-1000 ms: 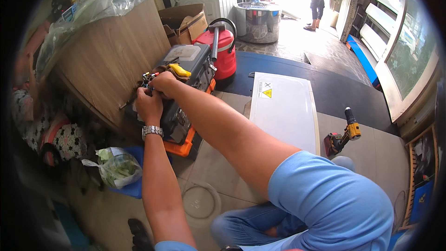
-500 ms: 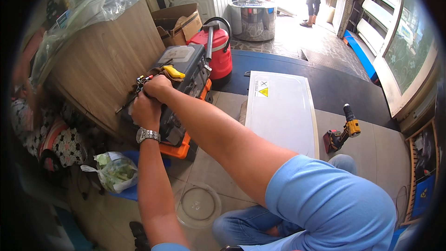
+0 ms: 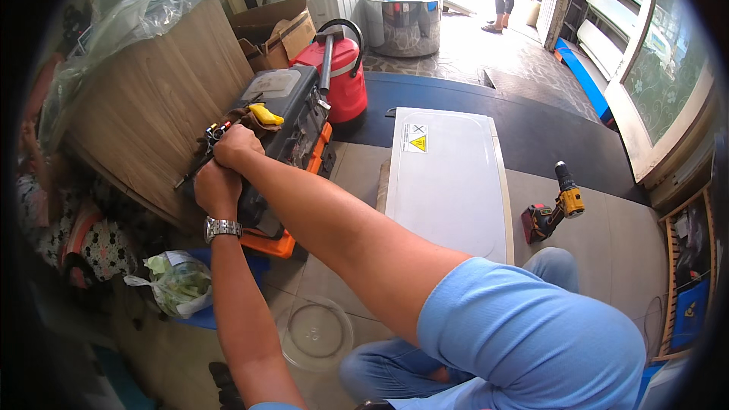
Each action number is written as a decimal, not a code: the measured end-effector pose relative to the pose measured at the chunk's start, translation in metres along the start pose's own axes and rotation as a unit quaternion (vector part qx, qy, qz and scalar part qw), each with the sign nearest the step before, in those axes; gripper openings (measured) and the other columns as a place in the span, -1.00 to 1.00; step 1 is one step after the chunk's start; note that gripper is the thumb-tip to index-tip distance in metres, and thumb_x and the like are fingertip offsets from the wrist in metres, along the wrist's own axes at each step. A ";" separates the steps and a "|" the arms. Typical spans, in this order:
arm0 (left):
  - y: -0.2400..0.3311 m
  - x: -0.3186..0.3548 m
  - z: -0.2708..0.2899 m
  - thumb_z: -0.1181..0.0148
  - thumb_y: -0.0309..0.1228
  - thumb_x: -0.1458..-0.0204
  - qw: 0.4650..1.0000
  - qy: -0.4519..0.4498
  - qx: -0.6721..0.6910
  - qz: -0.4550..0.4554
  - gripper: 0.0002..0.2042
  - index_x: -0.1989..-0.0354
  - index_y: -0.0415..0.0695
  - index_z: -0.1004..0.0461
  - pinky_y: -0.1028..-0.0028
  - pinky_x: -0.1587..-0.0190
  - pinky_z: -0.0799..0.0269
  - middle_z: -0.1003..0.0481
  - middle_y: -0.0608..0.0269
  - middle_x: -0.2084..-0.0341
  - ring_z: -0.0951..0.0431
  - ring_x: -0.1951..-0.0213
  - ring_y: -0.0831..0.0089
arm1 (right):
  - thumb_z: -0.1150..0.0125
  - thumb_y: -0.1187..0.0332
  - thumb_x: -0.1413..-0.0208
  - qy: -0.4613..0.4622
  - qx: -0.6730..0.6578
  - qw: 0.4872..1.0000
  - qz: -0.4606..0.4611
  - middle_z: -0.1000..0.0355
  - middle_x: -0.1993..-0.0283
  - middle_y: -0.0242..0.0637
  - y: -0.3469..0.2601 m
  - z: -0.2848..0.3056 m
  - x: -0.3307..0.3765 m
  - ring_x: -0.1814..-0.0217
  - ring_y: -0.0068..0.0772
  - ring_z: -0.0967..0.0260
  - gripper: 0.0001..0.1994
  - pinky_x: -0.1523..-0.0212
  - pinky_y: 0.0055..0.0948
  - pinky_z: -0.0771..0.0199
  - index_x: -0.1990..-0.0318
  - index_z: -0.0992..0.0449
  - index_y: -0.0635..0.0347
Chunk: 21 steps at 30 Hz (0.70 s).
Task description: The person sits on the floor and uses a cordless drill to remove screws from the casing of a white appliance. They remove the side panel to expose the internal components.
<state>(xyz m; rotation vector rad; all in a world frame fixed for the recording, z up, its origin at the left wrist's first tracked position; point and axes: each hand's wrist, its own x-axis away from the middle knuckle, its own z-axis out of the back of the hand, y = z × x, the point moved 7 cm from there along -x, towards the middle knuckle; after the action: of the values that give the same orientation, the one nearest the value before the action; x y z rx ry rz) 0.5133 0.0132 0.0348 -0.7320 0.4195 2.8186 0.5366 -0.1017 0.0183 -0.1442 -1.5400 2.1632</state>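
Both my arms stretch forward and left to a brown tool pouch (image 3: 250, 116) with several tools in it, lying on a black and grey toolbox (image 3: 301, 99). My right hand (image 3: 238, 146) is closed at the pouch's near edge, its fingertips turned away from view. Just below it, my left hand (image 3: 217, 185), with a metal watch on the wrist, is also closed. The two hands touch or nearly touch. Whatever they grip is hidden behind the knuckles. A yellow-handled tool (image 3: 266, 115) sticks out of the pouch beside my right hand.
A white appliance panel (image 3: 448, 182) lies before me, with a yellow cordless drill (image 3: 568, 201) to its right. Beyond the toolbox stands a red cooler jug (image 3: 345, 80) with a hammer (image 3: 327, 64). A glass turntable plate (image 3: 317, 334) and a bag of greens (image 3: 178, 282) lie nearby.
The whole view has shifted slightly, so the scene sits a little further left. Both hands stay closed together at the tool pouch.
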 end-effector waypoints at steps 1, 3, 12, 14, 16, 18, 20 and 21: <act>0.001 0.003 0.000 -0.09 -0.19 -0.10 1.000 0.010 0.016 0.001 -0.72 0.38 -0.12 -0.63 0.04 0.24 -0.53 -0.62 -0.03 0.36 -0.62 0.26 -0.08 | -0.27 0.26 -0.06 0.007 -0.001 1.000 0.000 -0.57 -0.04 -0.13 0.002 0.000 -0.002 -0.11 -0.18 -0.54 -0.67 -0.07 -0.28 -0.55 0.06 -0.61 0.23; -0.004 0.009 0.003 -0.08 -0.16 -0.13 0.999 0.036 0.040 0.002 -0.69 0.35 -0.14 -0.62 0.02 0.21 -0.52 -0.61 -0.06 0.35 -0.61 0.25 -0.10 | -0.31 0.28 -0.03 -0.017 -0.012 1.000 -0.001 -0.58 -0.01 -0.15 0.001 -0.005 -0.005 -0.08 -0.20 -0.56 -0.69 -0.04 -0.29 -0.56 0.08 -0.62 0.21; -0.008 0.018 -0.002 0.00 -0.09 -0.22 0.992 0.112 0.045 -0.030 -0.62 0.28 -0.18 -0.55 0.00 0.19 -0.48 -0.58 -0.05 0.28 -0.59 0.21 -0.10 | -0.49 0.31 0.20 -0.129 -0.036 0.989 0.060 -0.61 0.25 -0.12 0.005 -0.021 -0.029 0.29 -0.25 -0.63 -0.67 0.34 -0.32 -0.65 0.28 -0.64 0.34; -0.009 0.023 0.001 0.01 -0.09 -0.23 0.992 0.117 0.051 -0.022 -0.63 0.26 -0.17 -0.54 -0.01 0.20 -0.47 -0.59 -0.03 0.28 -0.58 0.22 -0.10 | -0.53 0.32 0.25 -0.151 -0.059 0.986 0.047 -0.62 0.27 -0.12 0.009 -0.025 -0.029 0.32 -0.27 -0.63 -0.66 0.35 -0.32 -0.65 0.31 -0.65 0.34; -0.009 0.026 -0.002 0.01 -0.09 -0.23 0.992 0.115 0.052 -0.017 -0.64 0.25 -0.15 -0.54 -0.01 0.21 -0.46 -0.59 -0.01 0.28 -0.58 0.22 -0.10 | -0.50 0.35 0.23 -0.146 -0.057 0.986 0.051 -0.61 0.28 -0.11 0.011 -0.025 -0.032 0.33 -0.25 -0.63 -0.69 0.34 -0.30 -0.65 0.31 -0.64 0.35; -0.010 0.021 -0.005 0.01 -0.08 -0.23 0.992 0.111 0.049 -0.016 -0.64 0.25 -0.13 -0.54 -0.02 0.22 -0.46 -0.59 0.01 0.27 -0.58 0.22 -0.10 | -0.47 0.37 0.21 -0.122 -0.059 0.989 0.055 -0.61 0.27 -0.08 0.012 -0.025 -0.038 0.32 -0.22 -0.63 -0.70 0.33 -0.28 -0.65 0.30 -0.63 0.36; -0.014 0.021 -0.012 0.01 -0.09 -0.22 0.992 0.107 0.056 -0.029 -0.65 0.26 -0.13 -0.53 -0.02 0.23 -0.45 -0.59 0.00 0.28 -0.58 0.22 -0.11 | -0.44 0.38 0.18 -0.076 -0.064 0.993 0.065 -0.60 0.24 -0.05 0.014 -0.022 -0.039 0.27 -0.19 -0.63 -0.70 0.31 -0.26 -0.64 0.27 -0.62 0.38; -0.014 0.020 -0.010 0.00 -0.09 -0.22 0.992 0.109 0.060 -0.034 -0.66 0.27 -0.13 -0.53 -0.02 0.23 -0.45 -0.59 -0.01 0.28 -0.58 0.22 -0.11 | -0.38 0.39 0.14 -0.076 -0.058 0.994 0.055 -0.59 0.18 -0.01 0.011 -0.011 -0.021 0.21 -0.14 -0.63 -0.69 0.28 -0.23 -0.64 0.21 -0.61 0.38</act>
<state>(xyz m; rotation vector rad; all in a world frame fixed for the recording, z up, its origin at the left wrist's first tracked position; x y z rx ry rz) 0.5047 0.0254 0.0132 -1.0122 0.5807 2.6331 0.5557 -0.1038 0.0003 -0.1074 -1.7830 2.2123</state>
